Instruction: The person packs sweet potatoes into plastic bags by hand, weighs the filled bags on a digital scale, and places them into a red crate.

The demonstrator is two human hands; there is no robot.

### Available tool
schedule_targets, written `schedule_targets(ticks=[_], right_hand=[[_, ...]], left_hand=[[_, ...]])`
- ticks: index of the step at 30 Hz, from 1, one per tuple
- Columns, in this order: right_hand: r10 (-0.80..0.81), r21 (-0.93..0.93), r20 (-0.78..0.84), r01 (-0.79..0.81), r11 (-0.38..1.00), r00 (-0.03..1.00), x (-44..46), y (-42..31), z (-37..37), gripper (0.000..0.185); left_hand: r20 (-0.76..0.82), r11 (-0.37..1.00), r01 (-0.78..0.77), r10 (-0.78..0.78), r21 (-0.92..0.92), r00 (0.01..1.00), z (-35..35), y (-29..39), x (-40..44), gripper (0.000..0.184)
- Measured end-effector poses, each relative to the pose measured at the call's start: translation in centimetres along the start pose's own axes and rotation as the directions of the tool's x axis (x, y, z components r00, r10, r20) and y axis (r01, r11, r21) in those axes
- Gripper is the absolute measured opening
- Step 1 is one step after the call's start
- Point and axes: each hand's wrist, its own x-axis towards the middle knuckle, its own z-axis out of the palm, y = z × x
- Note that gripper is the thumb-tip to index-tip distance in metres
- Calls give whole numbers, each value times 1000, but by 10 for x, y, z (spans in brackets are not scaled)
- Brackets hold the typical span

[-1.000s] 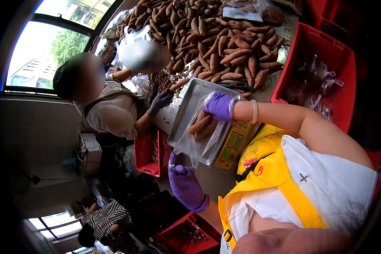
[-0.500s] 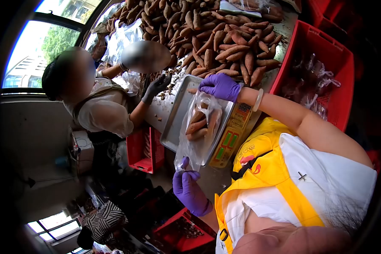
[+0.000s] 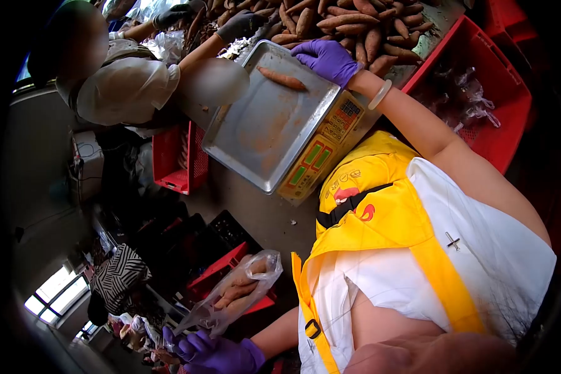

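Observation:
My left hand (image 3: 215,352), in a purple glove, is closed on the gathered end of a clear plastic bag (image 3: 215,315). Several sweet potatoes (image 3: 240,292) lie inside that bag, held out low and away from the scale. At the far corner of the metal weighing tray (image 3: 249,140), my gloved right hand (image 3: 330,60) rests by the rim with its fingers stretched out. A single sweet potato (image 3: 282,78) lies on the tray, a little apart from those fingers. The yellow scale (image 3: 305,165) under the tray shows its lit green display.
Beyond the tray a heap of sweet potatoes (image 3: 349,25) covers the table. A red crate (image 3: 511,106) with bagged goods stands at right; smaller red crates (image 3: 196,159) sit on the floor side. A co-worker's dark-gloved hand (image 3: 240,26) is near the heap.
The bag of sweet potatoes has left the tray, carried down and away by my left hand. My right hand has let go of the bag. The tray's single sweet potato is now uncovered.

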Motion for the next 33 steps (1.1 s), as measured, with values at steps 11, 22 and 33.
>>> schedule_targets(ticks=[11, 22, 33], right_hand=[[-20, -385, 298, 140, 912, 954, -6, -32, 54, 49], [-565, 341, -398, 688, 640, 723, -10, -233, -2, 65], [-776, 404, -252, 791, 459, 578, 26, -292, 44, 60]], left_hand=[[-373, 989, -150, 132, -18, 918, -48, 23, -71, 64], [-503, 992, -73, 116, 103, 857, 1, -11, -72, 68], [-296, 984, 21, 33, 176, 955, 43, -28, -33, 78]])
